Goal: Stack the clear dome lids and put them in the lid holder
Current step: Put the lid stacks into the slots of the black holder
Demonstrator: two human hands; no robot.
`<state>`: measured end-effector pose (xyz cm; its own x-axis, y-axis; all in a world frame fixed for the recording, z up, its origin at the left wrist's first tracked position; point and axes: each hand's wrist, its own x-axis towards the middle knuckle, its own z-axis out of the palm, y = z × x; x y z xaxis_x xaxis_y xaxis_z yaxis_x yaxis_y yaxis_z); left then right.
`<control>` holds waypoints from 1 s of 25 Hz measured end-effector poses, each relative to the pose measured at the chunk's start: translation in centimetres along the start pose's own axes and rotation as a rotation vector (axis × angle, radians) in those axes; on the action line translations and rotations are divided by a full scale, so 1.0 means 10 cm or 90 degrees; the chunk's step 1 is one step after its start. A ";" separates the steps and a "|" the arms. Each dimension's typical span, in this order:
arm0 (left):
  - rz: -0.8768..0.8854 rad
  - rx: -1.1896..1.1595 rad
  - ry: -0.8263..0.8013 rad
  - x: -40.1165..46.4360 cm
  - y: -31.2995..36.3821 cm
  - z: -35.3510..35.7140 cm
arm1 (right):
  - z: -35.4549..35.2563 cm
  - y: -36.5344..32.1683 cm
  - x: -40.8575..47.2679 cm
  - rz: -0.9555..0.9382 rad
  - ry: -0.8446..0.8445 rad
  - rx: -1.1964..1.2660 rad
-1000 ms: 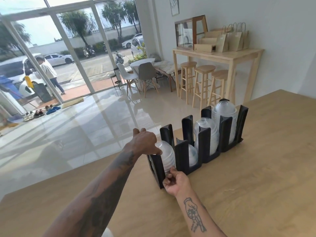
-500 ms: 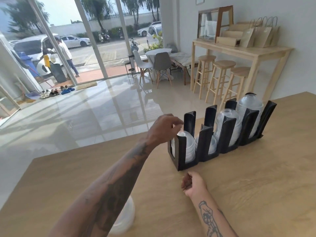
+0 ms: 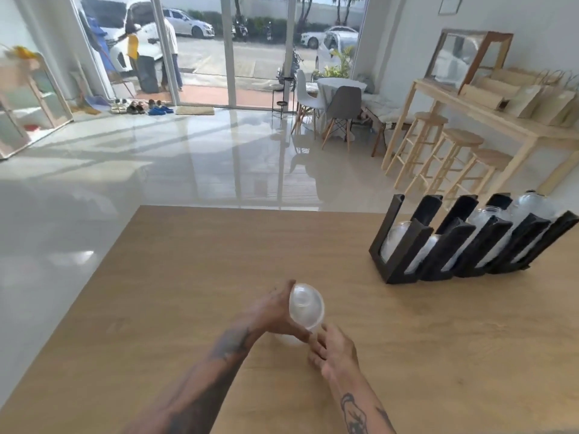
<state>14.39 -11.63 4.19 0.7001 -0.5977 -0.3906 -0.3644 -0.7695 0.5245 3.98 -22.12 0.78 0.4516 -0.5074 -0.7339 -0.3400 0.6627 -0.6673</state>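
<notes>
— Clear plastic in both hands?
— Yes. The left hand (image 3: 275, 311) has its fingers curled round a short stack of dome lids (image 3: 305, 306), tilted above the wooden counter (image 3: 188, 277). The right hand (image 3: 333, 355) pinches the stack's lower rim.
— And the lid holder (image 3: 463, 242)?
— Black, well apart at the counter's far right, with lid stacks standing in its slots.

Head view, down over hands (image 3: 300, 330)
</notes>
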 end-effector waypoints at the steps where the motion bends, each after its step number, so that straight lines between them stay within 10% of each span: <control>1: 0.019 -0.040 0.020 0.01 -0.06 0.07 | 0.08 0.00 -0.04 0.004 0.000 0.015; 16: 0.033 -0.361 0.039 -0.32 -0.65 -0.51 | 0.48 -0.04 -0.06 0.162 -0.249 0.131; 25: 0.168 -0.217 0.094 0.04 0.83 -1.71 | 0.39 -1.52 -0.26 -0.019 -0.385 0.285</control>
<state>22.18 -14.40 21.32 0.6994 -0.7060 -0.1114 -0.3360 -0.4624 0.8206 11.16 -28.74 13.37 0.8734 -0.2236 -0.4327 -0.0110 0.8791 -0.4765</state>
